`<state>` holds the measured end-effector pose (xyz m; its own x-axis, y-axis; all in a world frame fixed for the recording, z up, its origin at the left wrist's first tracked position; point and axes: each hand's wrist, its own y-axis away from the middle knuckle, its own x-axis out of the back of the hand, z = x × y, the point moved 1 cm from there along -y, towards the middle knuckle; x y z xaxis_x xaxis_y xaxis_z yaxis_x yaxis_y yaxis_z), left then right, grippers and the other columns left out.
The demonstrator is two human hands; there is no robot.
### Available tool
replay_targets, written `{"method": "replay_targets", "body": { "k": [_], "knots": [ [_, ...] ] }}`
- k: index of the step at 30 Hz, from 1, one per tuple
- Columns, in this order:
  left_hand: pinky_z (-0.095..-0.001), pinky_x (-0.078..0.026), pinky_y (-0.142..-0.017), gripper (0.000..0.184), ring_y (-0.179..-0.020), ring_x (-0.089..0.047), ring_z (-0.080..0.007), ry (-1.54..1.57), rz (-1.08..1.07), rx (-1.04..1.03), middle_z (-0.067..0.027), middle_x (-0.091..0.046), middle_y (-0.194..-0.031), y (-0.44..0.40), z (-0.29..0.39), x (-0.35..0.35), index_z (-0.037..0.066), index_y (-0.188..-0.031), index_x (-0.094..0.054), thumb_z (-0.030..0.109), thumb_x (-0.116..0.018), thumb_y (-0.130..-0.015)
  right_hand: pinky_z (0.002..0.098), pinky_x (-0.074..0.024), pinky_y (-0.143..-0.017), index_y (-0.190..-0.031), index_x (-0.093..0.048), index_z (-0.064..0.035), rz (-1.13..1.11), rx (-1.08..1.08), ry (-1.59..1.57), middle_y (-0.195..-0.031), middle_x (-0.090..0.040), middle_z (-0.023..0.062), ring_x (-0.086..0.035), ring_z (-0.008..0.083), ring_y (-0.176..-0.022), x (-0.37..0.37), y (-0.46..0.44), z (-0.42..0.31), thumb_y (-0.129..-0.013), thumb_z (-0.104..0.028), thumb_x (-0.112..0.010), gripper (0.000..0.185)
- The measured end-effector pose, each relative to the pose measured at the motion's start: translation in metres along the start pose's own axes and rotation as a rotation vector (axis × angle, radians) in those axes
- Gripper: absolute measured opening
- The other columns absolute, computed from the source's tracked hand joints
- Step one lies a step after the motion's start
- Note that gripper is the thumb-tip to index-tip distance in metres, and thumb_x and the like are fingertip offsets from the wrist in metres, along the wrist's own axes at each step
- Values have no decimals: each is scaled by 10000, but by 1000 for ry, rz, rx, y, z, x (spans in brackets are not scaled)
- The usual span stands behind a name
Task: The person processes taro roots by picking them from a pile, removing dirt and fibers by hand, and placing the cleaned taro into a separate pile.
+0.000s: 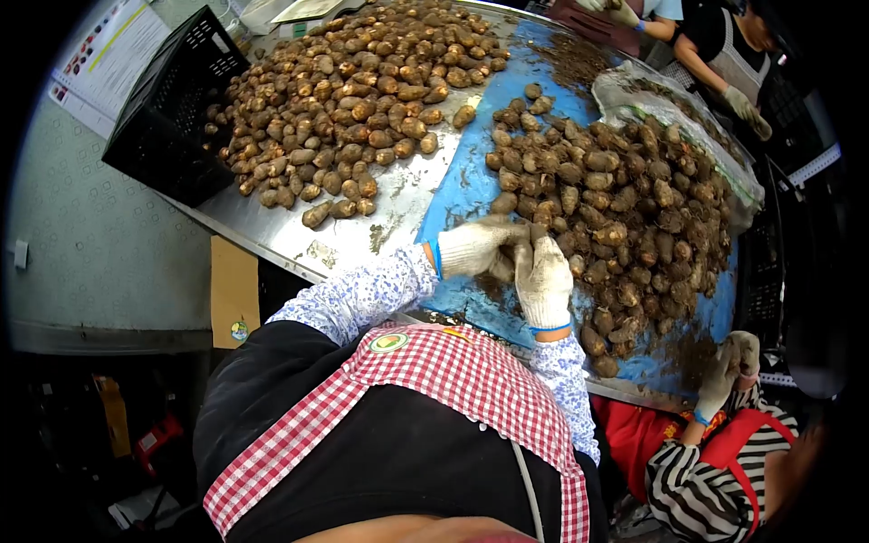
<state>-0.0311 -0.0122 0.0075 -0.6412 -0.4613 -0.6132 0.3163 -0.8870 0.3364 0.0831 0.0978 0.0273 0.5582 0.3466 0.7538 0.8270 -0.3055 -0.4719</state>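
My left hand point(475, 248), in a soiled white knit glove, reaches in from the left over the blue sheet point(457, 195). Its fingers are bent together against those of my right hand point(545, 282), gloved the same way and pointing up. Both hands are closed at the fingertips, and whatever lies between them is hidden. Just beyond and to the right spreads a heap of brown, hairy taro-like tubers point(625, 199). Farther back on the left, a pile of cleaner tubers point(362, 100) covers the metal tabletop point(398, 195).
A black crate point(176, 109) lies tipped at the pile's left. A white mesh sack point(625, 90) borders the right heap. Gloved co-workers stand across the table, and another co-worker's hands point(724, 376) are at the lower right. Loose soil point(570, 59) lies at the far edge.
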Motion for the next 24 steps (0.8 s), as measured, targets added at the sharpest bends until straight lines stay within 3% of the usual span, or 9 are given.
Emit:
{"method": "replay_targets", "body": {
  "k": [2,5,7,9,11,14,16,20,24],
  "knots": [
    [-260,-447,-443,262,-586,-537,-114,258,-180,328,-48,-594,-803,3,0,14,46,-1061,-552,295,-486,-1012,412,-542,-696,-1130,-633,-16,29,43,-15,-939,-685,168,-664,356,-815,-6,3,7,-917,-133,-616,243],
    [-246,-296,-350,268,-441,-430,-72,-152,-138,260,7,-542,-675,11,-3,19,91,-967,-570,319,-441,-1027,407,-547,-676,-1144,-610,15,86,197,-29,-838,-678,176,-674,322,-761,-1,4,-2,-929,-105,-584,248],
    [-246,-257,-334,264,-363,-363,-66,-220,110,171,32,-491,-586,18,-3,-8,112,-917,-554,302,-409,-1030,401,-552,-665,-1169,-585,35,-223,-211,-1,-814,-677,180,-680,297,-749,3,-5,-8,-934,-89,-570,266],
    [-229,-327,-368,258,-427,-459,-80,-960,181,-1048,-11,-594,-666,-25,-53,28,84,-1051,-539,323,-445,-1027,409,-549,-763,-1213,-539,70,-303,-493,-163,-941,-654,265,-678,270,-909,8,-11,-9,-934,-65,-556,310],
    [-244,-454,-479,248,-600,-586,-129,-1215,390,-1117,-87,-641,-828,-35,-56,13,23,-1113,-529,236,-515,-987,438,-507,-878,-1216,-525,69,-9,93,322,-1119,-602,295,-622,333,-1050,-44,21,48,-936,-46,-502,303],
    [-268,-533,-528,254,-734,-662,-147,-1640,450,-588,-146,-660,-920,30,-1,-49,-16,-1092,-563,205,-566,-966,451,-473,-915,-1222,-522,57,-207,-38,-88,-1177,-588,278,-591,402,-1053,-20,16,41,-926,-23,-443,316],
    [-287,-547,-540,268,-716,-655,-159,-1597,317,-805,-132,-661,-897,22,-26,-18,-15,-1122,-565,206,-552,-971,444,-496,-880,-1163,-558,55,-302,-103,-144,-1118,-615,256,-614,369,-1021,-25,28,44,-991,-183,-406,330],
    [-295,-521,-518,363,-598,-600,-137,-316,259,301,-89,-648,-825,0,-21,-9,13,-1074,-572,289,-338,-1038,392,-533,-490,-1143,-543,11,-379,-463,6,-694,-659,142,-649,297,-559,-11,16,7,-1015,-309,-442,359],
    [-320,-495,-476,271,-520,-566,-154,-620,393,250,-68,-616,-701,-7,-30,2,28,-1043,-558,247,-399,-1029,388,-528,-466,-1066,-551,-4,-340,-254,150,-633,-640,136,-631,315,-514,-6,17,2,-1019,-265,-441,288]
  ]
}}
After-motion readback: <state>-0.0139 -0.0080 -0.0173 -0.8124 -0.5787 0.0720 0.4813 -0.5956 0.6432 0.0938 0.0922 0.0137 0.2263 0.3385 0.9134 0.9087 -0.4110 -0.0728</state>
